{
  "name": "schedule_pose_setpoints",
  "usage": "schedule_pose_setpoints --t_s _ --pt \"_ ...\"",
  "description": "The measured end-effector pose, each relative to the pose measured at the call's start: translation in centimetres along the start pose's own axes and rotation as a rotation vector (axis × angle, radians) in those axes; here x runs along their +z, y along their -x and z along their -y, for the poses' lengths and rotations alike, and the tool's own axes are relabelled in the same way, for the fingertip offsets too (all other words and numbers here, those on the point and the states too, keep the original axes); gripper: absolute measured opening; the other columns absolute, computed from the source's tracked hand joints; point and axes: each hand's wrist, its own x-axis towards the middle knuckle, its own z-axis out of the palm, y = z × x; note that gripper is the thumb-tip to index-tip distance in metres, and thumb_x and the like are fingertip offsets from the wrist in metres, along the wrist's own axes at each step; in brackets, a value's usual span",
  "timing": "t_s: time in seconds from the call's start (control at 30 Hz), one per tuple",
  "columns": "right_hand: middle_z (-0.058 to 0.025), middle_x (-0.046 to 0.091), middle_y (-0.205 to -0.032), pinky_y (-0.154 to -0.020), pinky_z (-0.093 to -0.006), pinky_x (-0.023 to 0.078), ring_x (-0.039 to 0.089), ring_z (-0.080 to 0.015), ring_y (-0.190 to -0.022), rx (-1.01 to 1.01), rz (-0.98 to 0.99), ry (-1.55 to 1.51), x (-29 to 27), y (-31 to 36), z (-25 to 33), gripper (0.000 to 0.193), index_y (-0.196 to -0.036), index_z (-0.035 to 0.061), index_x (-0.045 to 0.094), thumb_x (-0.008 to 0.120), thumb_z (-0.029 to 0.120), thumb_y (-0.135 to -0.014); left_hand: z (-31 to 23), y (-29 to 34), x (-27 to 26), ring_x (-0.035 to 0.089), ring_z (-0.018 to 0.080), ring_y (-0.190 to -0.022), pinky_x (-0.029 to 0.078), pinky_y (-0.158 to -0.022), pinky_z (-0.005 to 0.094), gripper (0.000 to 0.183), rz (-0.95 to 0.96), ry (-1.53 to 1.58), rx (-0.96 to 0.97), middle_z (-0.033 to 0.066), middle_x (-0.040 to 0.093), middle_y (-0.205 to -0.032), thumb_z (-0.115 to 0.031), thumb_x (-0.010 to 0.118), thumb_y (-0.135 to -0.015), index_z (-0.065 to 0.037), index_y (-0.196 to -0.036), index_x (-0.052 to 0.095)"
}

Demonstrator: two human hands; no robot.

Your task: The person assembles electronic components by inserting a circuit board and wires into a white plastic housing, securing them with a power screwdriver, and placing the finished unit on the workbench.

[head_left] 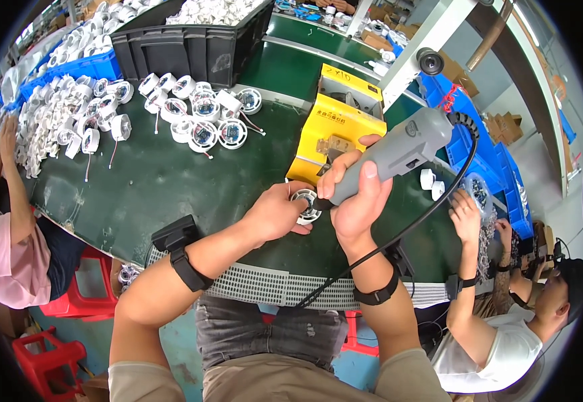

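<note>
Toward worktop's [144,201] front edge, left hand [274,211], half-closed, grips round white part [313,216]; right hand [358,197] wraps tightly around corded grey power tool [398,151], nose at part.

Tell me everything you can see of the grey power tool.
The tool looks plastic, thick and grey, with a dark switch on its side and a black nose. It slants, nose low at the white ring, back end up and rightward. The right hand grips it near the nose. A black cord leaves the back end, beside a red tie. Whether its tip touches the ring is hidden.
</note>
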Motion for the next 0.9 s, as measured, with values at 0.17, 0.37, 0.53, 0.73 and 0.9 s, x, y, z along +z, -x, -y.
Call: schedule_pose_setpoints --t_s 0.17,0.37,0.53,0.73,0.9 --pt "-0.0093 0.047 -0.066 -0.047 -0.0294 0.045 0.047 -0.0153 -0.046 0.016 0.058 -0.022 -0.5 0.1 -0.3 0.041 -0.114 0.0037 0.035 0.047 0.037 -0.093 -0.5 0.5 0.2 0.065 0.0202 -0.085 0.059 -0.076 0.0314 0.034 -0.012 -0.044 -0.001 0.0119 0.06 -0.104 -0.006 0.045 -0.095 0.005 -0.126 0.048" --pt "-0.0082 0.049 -0.069 -0.049 -0.0295 0.046 0.05 -0.0151 -0.05 -0.084 0.124 -0.047 -1.5 0.9 -0.6 0.049 -0.115 0.0029 0.034 0.052 0.042 -0.092 0.1 -0.2 0.5 0.067 0.0213 -0.077 0.059 -0.068 0.032 0.03 -0.035 -0.004 0.051 0.0139 0.063 -0.099 -0.009 0.049 -0.092 0.005 -0.119 0.053" --pt "-0.0104 0.055 -0.081 -0.063 -0.0304 0.05 0.058 -0.0185 -0.066 -0.061 0.218 -0.065 -1.3 0.5 -0.7 0.065 -0.124 0.0013 0.033 0.052 0.053 -0.091 -2.3 1.9 -2.3 0.067 0.0171 -0.07 0.056 -0.06 0.0266 0.031 -0.081 -0.339 0.07 0.0113 0.065 -0.089 -0.013 0.059 -0.088 0.004 -0.114 0.057" --pt "-0.0154 0.057 -0.115 -0.092 -0.0352 0.044 0.058 -0.0254 -0.102 -0.113 -0.154 0.943 -11.9 -3.4 1.7 0.056 -0.117 0.0026 0.053 0.058 0.05 -0.088 -5.4 4.3 -8.7 0.058 0.0395 -0.102 0.049 -0.084 0.043 0.06 -1.05 -0.952 0.509 0.0214 0.045 -0.132 -0.02 0.067 -0.082 -0.009 -0.135 0.042" --pt "-0.0175 0.05 -0.13 -0.11 -0.0531 0.019 0.027 -0.0424 -0.133 0.245 -0.35 1.908 -26.5 -4.4 2.1 0.076 -0.129 0.0106 0.052 0.062 0.063 -0.075 -4.6 2.9 -8.0 0.06 0.0298 -0.096 0.049 -0.08 0.0387 0.056 -1.115 -1.077 0.792 0.0176 0.049 -0.128 -0.018 0.069 -0.081 -0.008 -0.132 0.046"
